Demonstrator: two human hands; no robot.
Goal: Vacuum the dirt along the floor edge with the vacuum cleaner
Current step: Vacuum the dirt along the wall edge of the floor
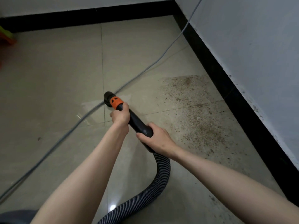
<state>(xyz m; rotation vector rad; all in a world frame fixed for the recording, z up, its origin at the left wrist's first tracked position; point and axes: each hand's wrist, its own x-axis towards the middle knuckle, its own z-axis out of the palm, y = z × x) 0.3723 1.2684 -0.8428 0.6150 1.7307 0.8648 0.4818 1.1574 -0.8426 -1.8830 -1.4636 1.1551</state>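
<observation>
I hold a black vacuum handle [137, 122] with an orange collar [115, 102] and a black open end pointing up-left, raised above the floor. My left hand [120, 116] grips the handle just below the collar. My right hand [156, 139] grips its lower bend, where the ribbed grey-black hose [159, 177] curls down to the bottom edge. Brown dirt [199, 117] is scattered over the beige tiles to the right of my hands, beside the black skirting board [239, 102]. The handle's end is well left of the dirt.
A grey power cable [145, 71] runs diagonally from the right wall across the floor to the lower left, passing under the handle's end. White walls meet in the far corner. A red and green object [6, 38] sits at the left edge. A grey rounded shape [17, 217] shows at bottom left.
</observation>
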